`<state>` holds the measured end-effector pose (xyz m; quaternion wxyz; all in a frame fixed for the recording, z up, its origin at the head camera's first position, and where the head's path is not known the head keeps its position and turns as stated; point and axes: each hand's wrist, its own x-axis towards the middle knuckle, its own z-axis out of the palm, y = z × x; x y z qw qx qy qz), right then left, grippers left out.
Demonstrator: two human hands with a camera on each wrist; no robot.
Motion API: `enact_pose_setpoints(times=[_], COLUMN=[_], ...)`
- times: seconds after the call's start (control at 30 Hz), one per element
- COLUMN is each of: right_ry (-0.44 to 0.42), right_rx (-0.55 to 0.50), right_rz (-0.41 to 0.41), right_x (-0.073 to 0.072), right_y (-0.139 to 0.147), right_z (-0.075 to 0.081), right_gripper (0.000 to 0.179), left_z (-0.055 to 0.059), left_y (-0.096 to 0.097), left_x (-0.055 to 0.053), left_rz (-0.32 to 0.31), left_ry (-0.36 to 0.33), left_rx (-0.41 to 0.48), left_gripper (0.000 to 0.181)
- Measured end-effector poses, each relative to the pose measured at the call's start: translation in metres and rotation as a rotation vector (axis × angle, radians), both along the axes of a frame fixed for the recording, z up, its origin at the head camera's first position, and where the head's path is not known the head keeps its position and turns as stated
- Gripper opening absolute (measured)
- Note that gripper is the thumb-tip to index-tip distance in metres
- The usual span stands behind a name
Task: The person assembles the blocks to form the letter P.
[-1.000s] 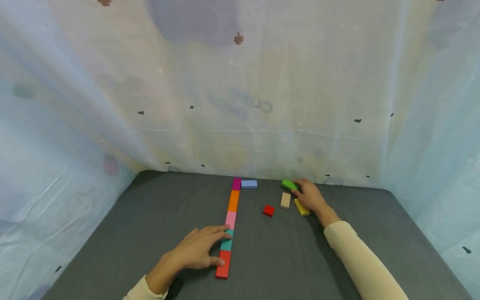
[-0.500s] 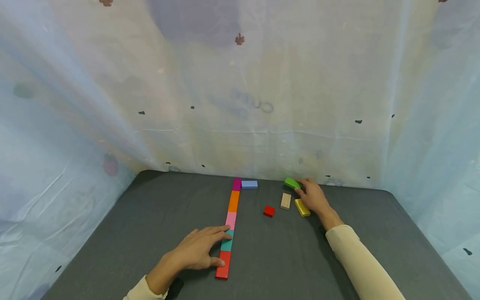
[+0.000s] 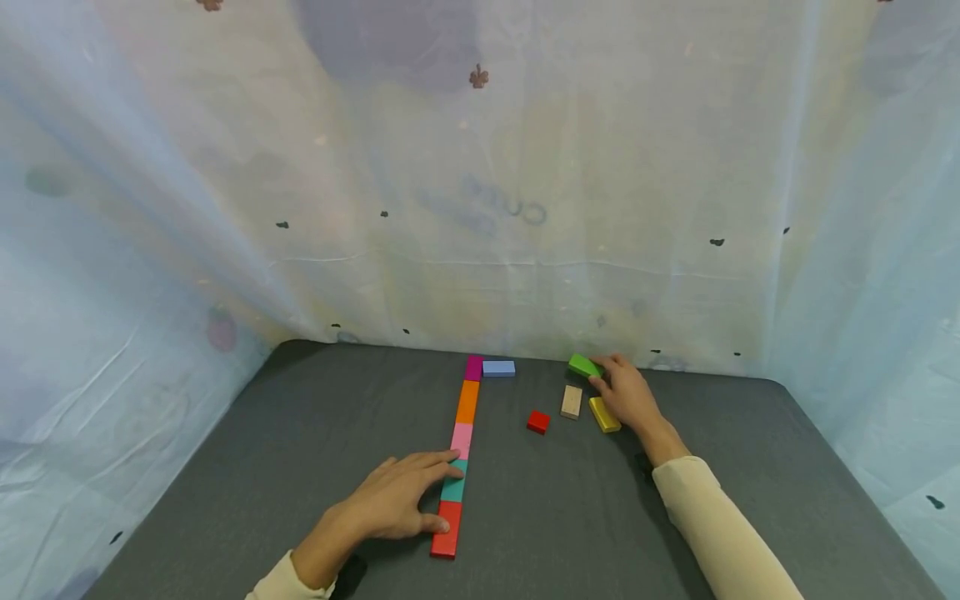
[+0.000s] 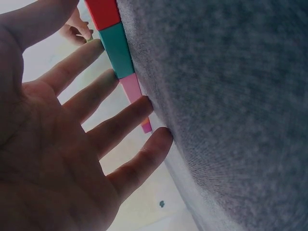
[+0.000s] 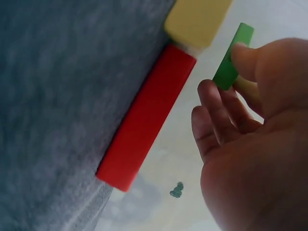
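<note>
My right hand (image 3: 628, 398) pinches a green block (image 3: 582, 365) between thumb and fingers at the far side of the table. In the right wrist view the green block (image 5: 234, 55) slants up past the thumb, its lower end by the fingertips. My left hand (image 3: 397, 493) lies along a straight row of blocks, fingers spread and fairly straight. Its fingertips are at the teal block (image 3: 453, 490) and the pink block (image 3: 462, 437), the thumb on the red block (image 3: 446, 543) at the near end. Farther along the row come an orange block (image 3: 467, 402) and a magenta block (image 3: 474, 367).
A blue block (image 3: 498, 368) sits crosswise beside the magenta one. Below the right hand are a yellow block (image 3: 603, 415), a plain wooden block (image 3: 571, 402) and a loose red block (image 3: 537, 422). A pale curtain (image 3: 525, 167) hangs behind the dark grey table (image 3: 337, 417).
The right hand has shifted slightly to the right with the green block, then stayed nearly still. The left hand and the row have not moved.
</note>
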<state>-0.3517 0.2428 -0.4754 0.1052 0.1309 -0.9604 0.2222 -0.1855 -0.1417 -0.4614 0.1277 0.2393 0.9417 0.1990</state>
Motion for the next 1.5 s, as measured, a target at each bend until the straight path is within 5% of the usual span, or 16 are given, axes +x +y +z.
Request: enact_pose_setpoints(times=[0.53,1.5], right_ry=[0.105,0.082], right_rx=[0.08,0.086], right_rz=[0.047,0.138], right_x=[0.002,-0.005], right_y=[-0.011,-0.056], right_z=[0.003,0.003], right_gripper=[0.042,0.041], left_z=[0.0,0.001], left_y=[-0.002,0.001], left_x=[0.0,0.001], left_rz=[-0.007,-0.013], left_ry=[0.014,-0.001], left_rx=[0.009,0.007], left_gripper=[0.061,0.06])
